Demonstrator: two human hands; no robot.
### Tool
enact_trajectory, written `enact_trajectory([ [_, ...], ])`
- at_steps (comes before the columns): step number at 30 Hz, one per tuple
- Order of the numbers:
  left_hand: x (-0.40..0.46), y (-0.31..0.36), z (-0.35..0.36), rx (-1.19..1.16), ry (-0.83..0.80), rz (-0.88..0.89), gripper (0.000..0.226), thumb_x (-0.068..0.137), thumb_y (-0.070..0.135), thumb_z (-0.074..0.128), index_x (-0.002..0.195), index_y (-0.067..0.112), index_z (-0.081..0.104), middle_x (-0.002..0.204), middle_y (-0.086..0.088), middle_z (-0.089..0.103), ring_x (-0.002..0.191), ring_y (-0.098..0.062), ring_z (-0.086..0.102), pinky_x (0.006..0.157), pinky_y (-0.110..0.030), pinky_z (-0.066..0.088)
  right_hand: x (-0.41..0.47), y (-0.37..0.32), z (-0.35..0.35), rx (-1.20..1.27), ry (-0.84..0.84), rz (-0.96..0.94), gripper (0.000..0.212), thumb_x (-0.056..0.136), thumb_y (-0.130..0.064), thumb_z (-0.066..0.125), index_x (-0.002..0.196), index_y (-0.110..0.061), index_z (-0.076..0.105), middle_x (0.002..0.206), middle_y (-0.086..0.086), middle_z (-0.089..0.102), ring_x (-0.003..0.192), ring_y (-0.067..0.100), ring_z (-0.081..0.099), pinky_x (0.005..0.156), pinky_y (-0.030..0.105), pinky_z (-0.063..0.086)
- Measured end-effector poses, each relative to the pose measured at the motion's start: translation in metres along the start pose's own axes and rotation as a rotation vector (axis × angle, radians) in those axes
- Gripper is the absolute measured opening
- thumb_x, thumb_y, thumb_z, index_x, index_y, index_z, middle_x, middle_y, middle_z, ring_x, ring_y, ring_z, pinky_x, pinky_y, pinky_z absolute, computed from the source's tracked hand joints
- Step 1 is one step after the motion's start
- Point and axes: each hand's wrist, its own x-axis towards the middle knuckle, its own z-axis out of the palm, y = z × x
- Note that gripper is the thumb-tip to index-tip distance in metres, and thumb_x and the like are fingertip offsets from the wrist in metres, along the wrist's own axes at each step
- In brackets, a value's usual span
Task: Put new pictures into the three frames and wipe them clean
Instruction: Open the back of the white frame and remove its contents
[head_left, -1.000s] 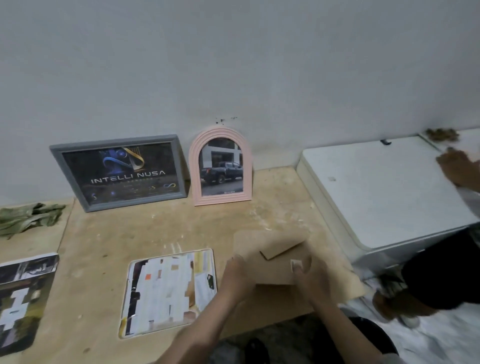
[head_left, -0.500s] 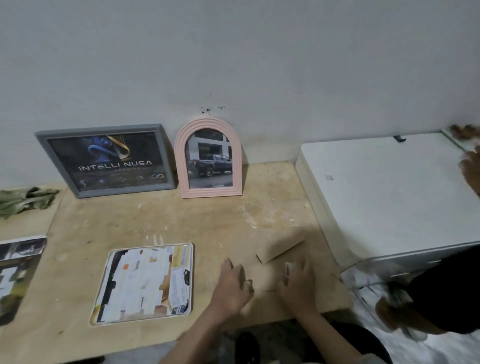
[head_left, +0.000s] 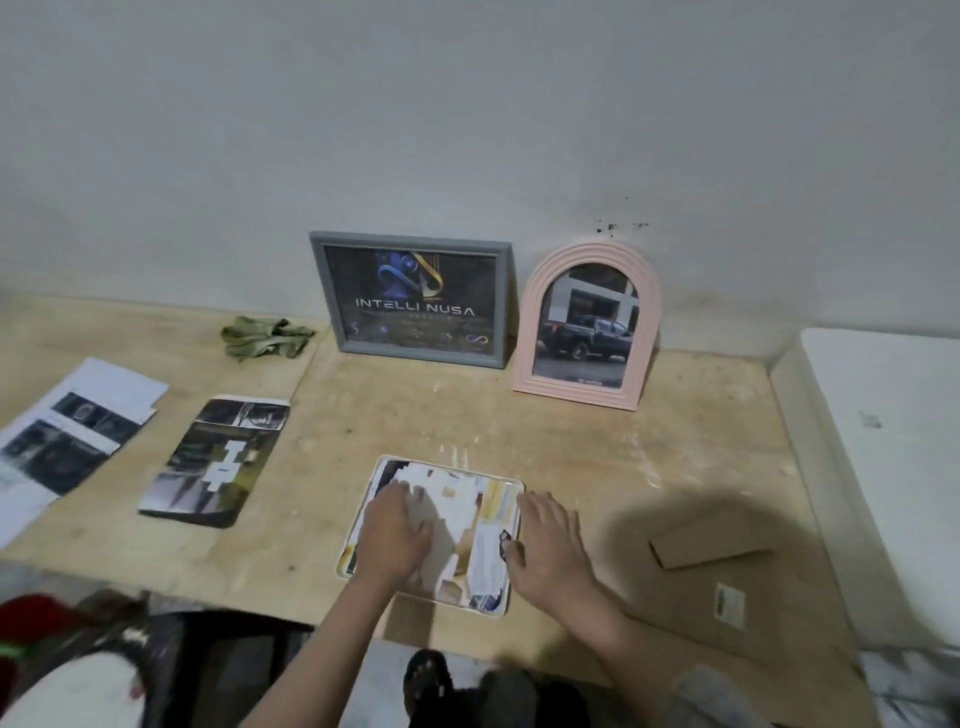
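Note:
A white rounded frame (head_left: 470, 519) lies flat near the table's front edge, showing a picture with pale patches. My left hand (head_left: 393, 532) rests flat on its left half with fingers spread. My right hand (head_left: 548, 543) lies on its right edge, fingers straight. A grey frame (head_left: 413, 297) with a dark logo picture and a pink arched frame (head_left: 589, 325) with a truck photo lean against the wall. A brown backing board (head_left: 709, 569) with its stand folded out lies at the right.
Loose prints (head_left: 221, 462) and paper sheets (head_left: 72, 441) lie on the left of the wooden table (head_left: 597, 447). An olive cloth (head_left: 265, 338) sits by the wall. A white box (head_left: 883, 467) fills the right side.
Both hands left the brown backing board and moved left onto the white frame. The view swung left, so another person's arm at the right is out of sight.

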Motion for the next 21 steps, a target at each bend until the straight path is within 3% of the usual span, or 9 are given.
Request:
enact_trajectory([
  [5,0.028,-0.029,-0.018,0.226,-0.109,0.054,0.045,0.08,0.028,0.067,0.118,0.008,0.052,0.122,-0.01,0.054,0.113,-0.028,0.052,0.092,-0.035,0.041,0.021,-0.02,0.01,-0.08,0.014,0.011,0.064,0.092,-0.047,0.038,0.145,-0.016,0.021,0.153,0.003,0.023,0.141,0.025,0.018,0.115,0.044,0.014],
  [9,0.042,-0.042,-0.02,0.342,-0.174,0.121,0.054,0.079,0.034,0.064,0.126,0.015,0.046,0.125,-0.004,0.05,0.114,-0.025,0.049,0.093,-0.034,0.04,0.025,-0.028,0.017,-0.02,0.089,0.029,0.066,0.085,-0.045,0.059,0.137,-0.011,0.036,0.14,0.007,0.04,0.128,0.026,0.037,0.11,0.037,0.028],
  [11,0.045,-0.045,-0.019,0.406,-0.178,0.17,0.048,0.079,0.033,0.06,0.123,0.018,0.047,0.124,-0.002,0.051,0.114,-0.024,0.049,0.094,-0.034,0.038,0.026,-0.032,0.023,-0.008,0.111,0.061,0.07,0.077,-0.038,0.072,0.132,-0.007,0.042,0.131,0.012,0.049,0.12,0.031,0.049,0.103,0.042,0.039],
  [14,0.046,-0.048,-0.018,0.426,-0.167,0.196,0.047,0.08,0.032,0.059,0.123,0.019,0.046,0.124,-0.002,0.051,0.113,-0.025,0.048,0.092,-0.034,0.038,0.028,-0.041,0.03,-0.018,0.149,0.132,0.081,0.051,-0.034,0.089,0.118,-0.007,0.052,0.11,0.013,0.063,0.093,0.032,0.064,0.081,0.045,0.054],
  [18,0.049,-0.048,-0.018,0.388,-0.147,0.17,0.053,0.077,0.032,0.062,0.126,0.018,0.044,0.123,-0.003,0.047,0.112,-0.025,0.048,0.087,-0.033,0.042,0.022,-0.047,0.037,0.006,0.208,0.104,0.078,0.056,-0.026,0.077,0.126,-0.01,0.047,0.114,0.013,0.063,0.097,0.032,0.064,0.082,0.045,0.053],
  [21,0.052,-0.054,-0.019,0.359,-0.144,0.159,0.056,0.079,0.033,0.06,0.129,0.016,0.042,0.123,-0.006,0.045,0.112,-0.026,0.048,0.088,-0.035,0.044,0.016,-0.063,0.035,0.284,0.27,0.157,0.061,0.078,-0.009,0.06,0.136,-0.009,0.043,0.117,0.012,0.059,0.102,0.032,0.059,0.086,0.038,0.048],
])
